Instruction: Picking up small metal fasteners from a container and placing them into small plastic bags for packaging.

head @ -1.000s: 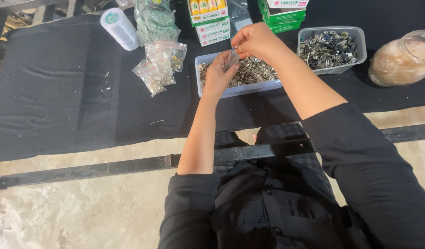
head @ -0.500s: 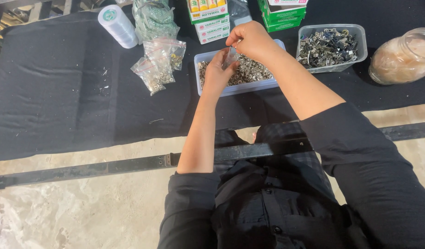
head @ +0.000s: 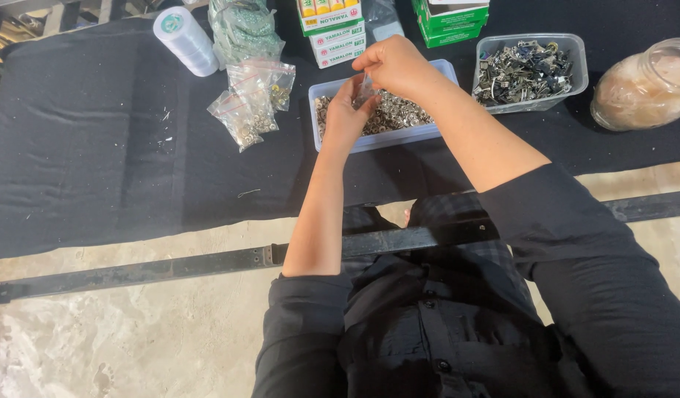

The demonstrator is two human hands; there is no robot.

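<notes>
Hands are meeting over the pale tray [head: 428, 133] of small metal rings at the middle of the bench [head: 96, 147]; your left hand [head: 345, 112] is coming up from below with fingers pinched on a small clear bag [head: 366, 91]; your right hand [head: 396, 65] is arching over from above, fingertips closed on the same bag's top edge, though whether it is also holding a ring is too small to tell. The bag is sitting between the two hands, directly above the rings, its long axis running roughly upright; the right hand is nearer its mouth. Filled bags [head: 253, 103] are lying just left of the tray; a second tray [head: 530, 72] of darker metal parts is lying to the right, a jar [head: 642, 85] beyond it.
</notes>
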